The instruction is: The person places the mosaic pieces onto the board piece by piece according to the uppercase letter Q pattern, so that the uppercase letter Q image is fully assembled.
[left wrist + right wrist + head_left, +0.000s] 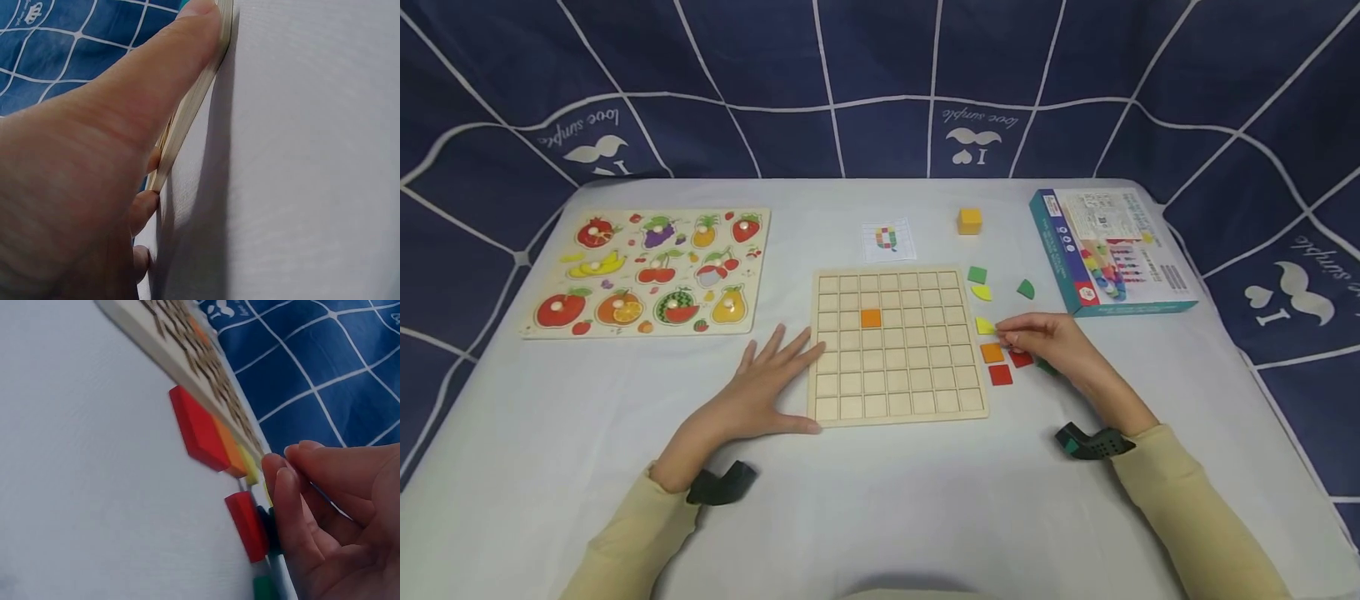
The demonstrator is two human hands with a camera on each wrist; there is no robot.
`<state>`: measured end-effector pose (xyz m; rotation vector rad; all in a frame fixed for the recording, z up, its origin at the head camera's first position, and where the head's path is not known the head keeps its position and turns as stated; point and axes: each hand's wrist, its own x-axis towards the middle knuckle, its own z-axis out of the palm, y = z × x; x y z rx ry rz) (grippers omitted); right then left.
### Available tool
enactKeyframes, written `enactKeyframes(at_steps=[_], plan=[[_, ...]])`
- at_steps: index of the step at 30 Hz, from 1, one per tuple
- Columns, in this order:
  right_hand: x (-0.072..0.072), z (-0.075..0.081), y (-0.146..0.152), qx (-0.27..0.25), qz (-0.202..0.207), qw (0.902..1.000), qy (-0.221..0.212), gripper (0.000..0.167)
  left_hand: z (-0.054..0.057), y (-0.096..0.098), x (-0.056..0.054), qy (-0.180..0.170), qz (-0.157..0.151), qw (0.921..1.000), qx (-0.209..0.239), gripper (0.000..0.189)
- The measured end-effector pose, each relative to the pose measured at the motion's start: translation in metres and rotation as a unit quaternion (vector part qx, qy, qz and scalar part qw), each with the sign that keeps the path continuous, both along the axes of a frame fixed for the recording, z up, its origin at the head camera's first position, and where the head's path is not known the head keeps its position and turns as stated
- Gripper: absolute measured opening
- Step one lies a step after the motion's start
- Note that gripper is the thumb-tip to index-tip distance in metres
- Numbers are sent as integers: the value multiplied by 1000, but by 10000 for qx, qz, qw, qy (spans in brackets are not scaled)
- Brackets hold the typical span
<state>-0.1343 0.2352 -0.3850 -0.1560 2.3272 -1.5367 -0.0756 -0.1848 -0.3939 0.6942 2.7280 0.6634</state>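
Note:
A square wooden grid board (895, 360) lies mid-table, with one orange tile (871, 318) in a cell toward its upper left. My left hand (760, 392) has its fingers spread, fingertips and thumb against the board's left edge. Beside the board's right edge my right hand (1045, 337) has thumb and fingertips together at a yellow piece (984, 326); whether anything is between them is hidden. A loose orange tile (992, 352), a red tile (1000, 375) and another red tile (1021, 358) lie close below that hand. A dark green piece is partly covered by it.
A fruit puzzle board (647, 275) is at the left. Behind the grid board are a pattern card (887, 240) and a yellow-orange cube (969, 222). A toy box (1112, 250) stands back right. Two green pieces and a yellow quarter-shape (981, 292) lie right of the board.

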Motion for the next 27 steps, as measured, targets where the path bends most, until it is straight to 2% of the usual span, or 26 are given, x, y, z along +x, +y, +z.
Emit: enactKeyframes(at_steps=[5,10,17,21,27], plan=[[1,-3,-2,330,160,9992,182,28,0,1,1,-16,-7,10000,2,108],[5,0,-7,796,316,9947,576,24,1,2,0,5,-1,10000,16,107],[9,-1,-16,1549,476,9758,1470,22,1,1,0,44,8,10000,8,108],[10,-3,-19,1661,475,9713,1633,22,1,0,0,64,-8,10000,5,108],[11,-4,-19,1574,490,9712,1722,21,0,0,1,35,4,10000,8,107]])
